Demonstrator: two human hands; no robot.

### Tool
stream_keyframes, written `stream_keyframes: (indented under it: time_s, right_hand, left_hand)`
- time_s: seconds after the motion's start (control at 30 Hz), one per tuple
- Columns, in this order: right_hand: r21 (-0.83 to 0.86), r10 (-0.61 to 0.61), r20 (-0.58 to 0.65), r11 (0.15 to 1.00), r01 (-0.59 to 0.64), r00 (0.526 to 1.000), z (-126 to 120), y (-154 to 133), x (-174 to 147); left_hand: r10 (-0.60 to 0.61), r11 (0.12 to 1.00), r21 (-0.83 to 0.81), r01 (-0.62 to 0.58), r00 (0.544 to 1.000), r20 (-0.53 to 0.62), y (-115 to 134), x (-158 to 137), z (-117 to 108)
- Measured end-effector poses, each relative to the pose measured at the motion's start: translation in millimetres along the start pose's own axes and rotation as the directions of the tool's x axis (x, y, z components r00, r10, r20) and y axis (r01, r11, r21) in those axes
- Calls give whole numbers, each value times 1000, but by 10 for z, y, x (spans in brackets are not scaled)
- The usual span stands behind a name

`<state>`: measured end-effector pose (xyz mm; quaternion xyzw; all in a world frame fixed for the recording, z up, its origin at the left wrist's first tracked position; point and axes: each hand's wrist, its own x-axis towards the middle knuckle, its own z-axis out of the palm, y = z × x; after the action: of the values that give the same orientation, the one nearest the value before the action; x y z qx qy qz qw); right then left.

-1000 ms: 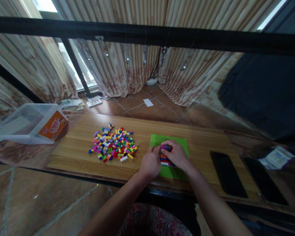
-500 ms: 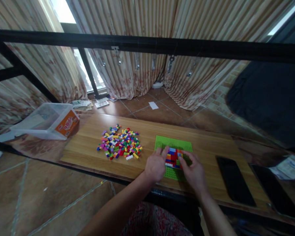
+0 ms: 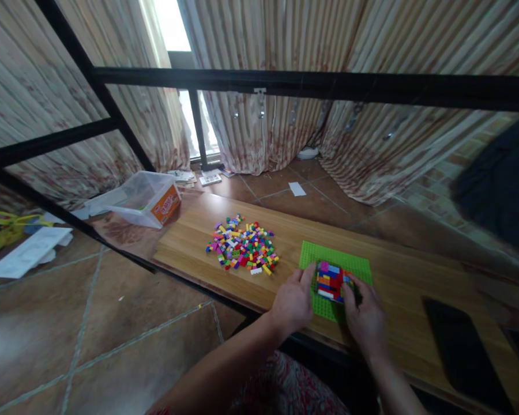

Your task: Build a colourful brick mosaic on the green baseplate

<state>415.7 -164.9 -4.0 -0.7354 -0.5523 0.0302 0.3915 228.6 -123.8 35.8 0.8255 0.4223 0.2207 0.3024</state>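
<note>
A green studded baseplate point(image 3: 328, 252) lies on the wooden table. On or just above it is a block of multicoloured toy bricks point(image 3: 330, 281), mostly red, blue and orange on top; I cannot tell if it is attached. My left hand point(image 3: 293, 301) presses its fingers against the block's left side. From the right, my right hand point(image 3: 365, 311) grips the other side, thumb on the near top and fingers around the far edge. Part of the block's right end is hidden by these fingers. Left of the plate lies a pile of loose toy bricks point(image 3: 244, 245).
A clear plastic box point(image 3: 145, 199) with an orange label stands beyond the table's left end. A dark flat slab point(image 3: 462, 346) lies on the right of the wooden table point(image 3: 190, 230). A black metal rail point(image 3: 285, 80) crosses behind, before striped curtains.
The camera view has turned left, so everything appears shifted to the right. Both hands stay at the brick block; the right thumb has moved slightly along its near side.
</note>
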Motion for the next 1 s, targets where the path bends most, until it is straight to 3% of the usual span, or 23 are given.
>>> stream_keyframes:
  time_s: [0.13, 0.3, 0.43, 0.57, 0.73, 1.0]
  right_hand:
    - [-22, -36, 7, 999, 36, 999, -36, 13, 3]
    - [-90, -182, -141, 981, 171, 973, -1, -398, -24]
    - [42, -359, 47, 933, 357, 932, 299, -1036, -113]
    - [129, -453, 186, 891, 436, 872, 769, -1527, -141]
    - [90, -476, 259, 878, 470, 840, 1159, -1785, -40]
    - [25, -435, 251, 896, 443, 865, 1166, -1604, 56]
  left_hand:
    - [-47, 999, -5, 47, 982, -181, -261, -352, -252]
    - [-188, 970, 46, 238, 860, -475, -766, -594, -708]
    - [-250, 941, 48, 336, 782, -572, -1099, -702, -896]
    - [-301, 914, 26, 405, 721, -624, -1271, -771, -956]
    - [-324, 913, 0, 407, 728, -604, -1338, -733, -1079]
    - [-364, 893, 64, 445, 799, -478, -1433, -502, -1271]
